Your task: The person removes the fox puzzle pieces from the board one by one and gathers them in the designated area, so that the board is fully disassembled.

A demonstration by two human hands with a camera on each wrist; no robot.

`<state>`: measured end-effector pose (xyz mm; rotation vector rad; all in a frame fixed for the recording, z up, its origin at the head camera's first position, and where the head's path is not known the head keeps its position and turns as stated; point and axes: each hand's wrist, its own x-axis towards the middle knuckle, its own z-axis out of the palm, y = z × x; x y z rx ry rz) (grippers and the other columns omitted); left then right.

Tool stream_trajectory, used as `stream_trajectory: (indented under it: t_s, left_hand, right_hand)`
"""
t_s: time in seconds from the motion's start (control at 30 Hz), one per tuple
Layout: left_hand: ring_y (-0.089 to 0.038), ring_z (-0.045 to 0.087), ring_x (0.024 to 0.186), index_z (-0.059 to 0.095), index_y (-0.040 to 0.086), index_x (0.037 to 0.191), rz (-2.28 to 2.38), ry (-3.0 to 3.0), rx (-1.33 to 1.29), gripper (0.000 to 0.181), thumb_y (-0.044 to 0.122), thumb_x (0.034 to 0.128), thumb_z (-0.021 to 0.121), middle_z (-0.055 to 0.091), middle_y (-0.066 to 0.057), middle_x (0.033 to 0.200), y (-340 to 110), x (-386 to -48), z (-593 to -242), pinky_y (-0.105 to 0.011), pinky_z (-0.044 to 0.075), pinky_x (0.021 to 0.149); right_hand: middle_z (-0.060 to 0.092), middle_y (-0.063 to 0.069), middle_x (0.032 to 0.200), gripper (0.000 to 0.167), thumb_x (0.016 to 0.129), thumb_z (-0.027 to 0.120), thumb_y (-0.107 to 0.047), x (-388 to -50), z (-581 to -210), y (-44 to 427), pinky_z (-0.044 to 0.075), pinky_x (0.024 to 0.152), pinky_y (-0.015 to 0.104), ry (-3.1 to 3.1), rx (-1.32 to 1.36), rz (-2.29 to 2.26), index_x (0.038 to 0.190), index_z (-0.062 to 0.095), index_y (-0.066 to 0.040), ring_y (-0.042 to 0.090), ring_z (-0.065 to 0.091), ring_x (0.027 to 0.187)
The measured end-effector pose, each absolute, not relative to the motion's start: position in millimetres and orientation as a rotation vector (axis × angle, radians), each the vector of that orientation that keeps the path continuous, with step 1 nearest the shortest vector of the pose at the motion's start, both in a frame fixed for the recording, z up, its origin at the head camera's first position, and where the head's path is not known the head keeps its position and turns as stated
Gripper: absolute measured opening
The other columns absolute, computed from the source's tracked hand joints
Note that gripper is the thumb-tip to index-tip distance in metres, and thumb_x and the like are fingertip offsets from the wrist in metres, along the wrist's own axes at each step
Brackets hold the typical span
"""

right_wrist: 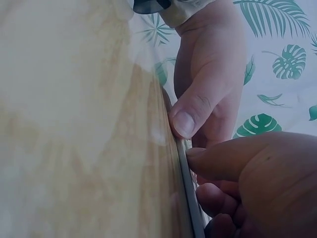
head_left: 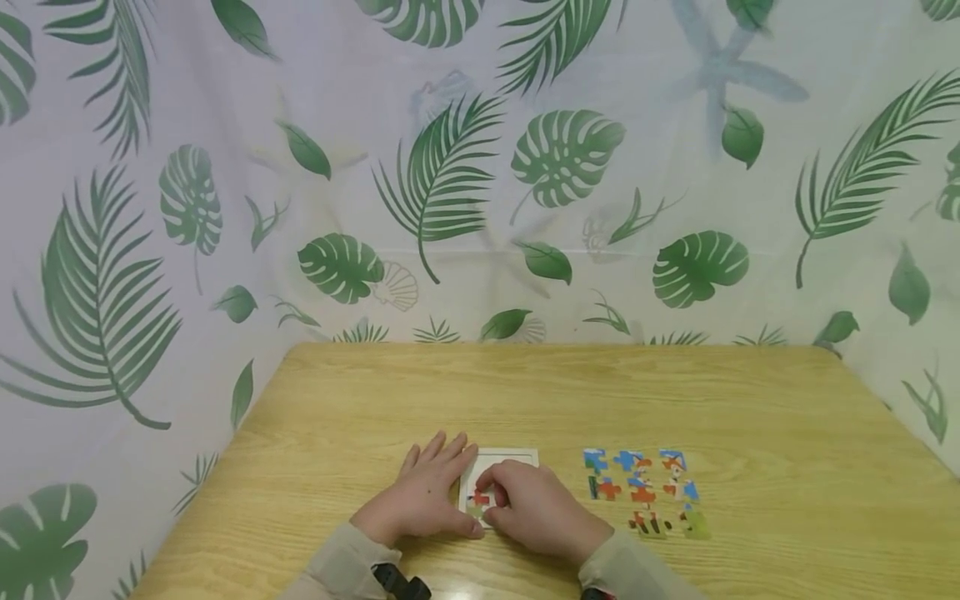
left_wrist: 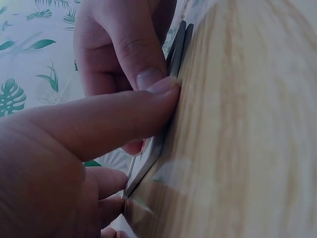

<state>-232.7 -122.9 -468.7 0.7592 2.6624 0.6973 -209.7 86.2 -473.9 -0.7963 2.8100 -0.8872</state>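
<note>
A small white puzzle tray (head_left: 507,454) lies on the table with a red and green jigsaw piece (head_left: 477,500) in its lower left part. My left hand (head_left: 427,496) lies along the tray's left side, fingers straight and spread, with the thumb (left_wrist: 124,119) at the near edge. Over the tray, my right hand (head_left: 536,504) has its fingers curled; index finger and thumb pinch at the jigsaw piece. That hand hides much of the tray's right side. Both thumbs meet the tray's rim (right_wrist: 185,181) in the right wrist view.
Several loose jigsaw pieces (head_left: 642,492) lie in rough rows right of the tray, with blue, red and green printing. The wooden table (head_left: 360,392) meets a leaf-patterned cloth (head_left: 465,308) at its back and sides. A black strap (head_left: 402,581) is on the left wrist.
</note>
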Motion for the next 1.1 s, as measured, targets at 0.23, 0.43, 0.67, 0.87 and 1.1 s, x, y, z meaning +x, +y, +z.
stream_trajectory:
  t_s: [0.23, 0.43, 0.67, 0.87, 1.1]
  left_hand:
    - [-0.039, 0.004, 0.153, 0.031, 0.011, 0.16, 0.689, 2.667, 0.759, 0.111, 0.059, 0.0738, 0.082, 0.018, -0.011, 0.167, -124, -232, -469, -0.066, -0.001, 0.116]
    - [-0.038, 0.003, 0.153, 0.029, 0.012, 0.161, 0.68, 2.667, 0.78, 0.112, 0.06, 0.0746, 0.081, 0.017, -0.011, 0.168, -124, -233, -468, -0.066, -0.001, 0.116]
    - [-0.039, 0.005, 0.153, 0.031, 0.011, 0.16, 0.682, 2.668, 0.768, 0.112, 0.059, 0.0734, 0.082, 0.019, -0.012, 0.167, -124, -232, -470, -0.066, 0.001, 0.116]
    - [-0.039, 0.004, 0.153, 0.031, 0.011, 0.16, 0.691, 2.663, 0.766, 0.112, 0.059, 0.0734, 0.082, 0.019, -0.012, 0.167, -125, -232, -470, -0.067, 0.0, 0.116]
    - [-0.039, 0.005, 0.153, 0.031, 0.011, 0.16, 0.704, 2.665, 0.777, 0.113, 0.06, 0.0722, 0.082, 0.02, -0.012, 0.167, -125, -233, -469, -0.067, 0.001, 0.116]
  right_hand:
    - [0.05, -0.013, 0.076, 0.02, 0.087, 0.076, -0.02, -209, -475, 86, 0.039, 0.072, 0.036, 2.83, -0.836, -0.888, 0.107, 0.073, -0.02, 0.003, 0.047, 0.068]
    - [0.051, -0.013, 0.075, 0.018, 0.087, 0.076, -0.021, -210, -474, 87, 0.039, 0.069, 0.032, 2.817, -0.8, -0.911, 0.105, 0.072, -0.02, 0.004, 0.047, 0.066]
    - [0.05, -0.011, 0.075, 0.02, 0.087, 0.076, -0.022, -209, -477, 86, 0.04, 0.069, 0.032, 2.8, -0.774, -0.929, 0.106, 0.072, -0.018, 0.005, 0.047, 0.066]
    - [0.052, -0.012, 0.077, 0.015, 0.087, 0.074, -0.022, -207, -474, 82, 0.042, 0.069, 0.032, 2.816, -0.749, -0.955, 0.102, 0.074, -0.018, 0.005, 0.049, 0.069]
    - [0.052, -0.011, 0.078, 0.013, 0.087, 0.072, -0.023, -208, -471, 74, 0.04, 0.069, 0.036, 2.86, -0.7, -0.925, 0.098, 0.075, -0.016, 0.006, 0.048, 0.069]
